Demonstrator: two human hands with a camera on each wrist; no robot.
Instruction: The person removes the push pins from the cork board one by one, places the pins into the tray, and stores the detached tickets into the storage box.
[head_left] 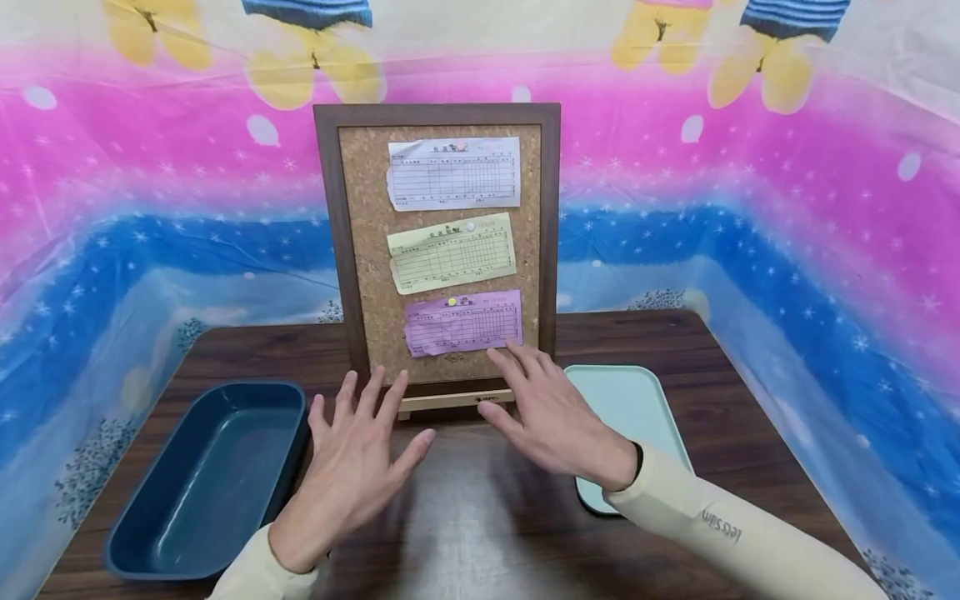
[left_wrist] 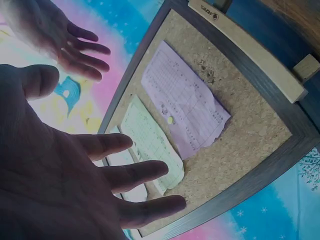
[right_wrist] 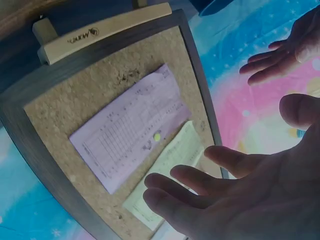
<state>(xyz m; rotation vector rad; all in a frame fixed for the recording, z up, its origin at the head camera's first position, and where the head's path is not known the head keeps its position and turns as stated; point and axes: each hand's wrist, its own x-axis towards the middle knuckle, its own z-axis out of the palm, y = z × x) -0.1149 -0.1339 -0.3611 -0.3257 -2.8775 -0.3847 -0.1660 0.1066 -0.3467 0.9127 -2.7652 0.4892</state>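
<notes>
A framed cork board (head_left: 367, 250) stands upright on a light wooden stand (head_left: 450, 400). Three paper slips hang on it: a white slip (head_left: 454, 175) at the top, a yellow-green slip (head_left: 453, 254) in the middle and a purple slip (head_left: 463, 327) lowest. A yellow push pin (head_left: 452, 302) shows on the purple slip, a pale one (head_left: 471, 226) on the yellow-green slip. My left hand (head_left: 351, 467) hovers before the board's lower left, fingers spread, holding nothing. In front of its lower right, my right hand (head_left: 558, 417) is held with fingers extended and nothing in it.
To the left on the dark wooden table (head_left: 465, 517) sits a deep blue tray (head_left: 123, 533). A mint-green tray (head_left: 622, 392) lies at the right, partly under my right forearm. Patterned cloth (head_left: 675, 175) surrounds the table's back and sides.
</notes>
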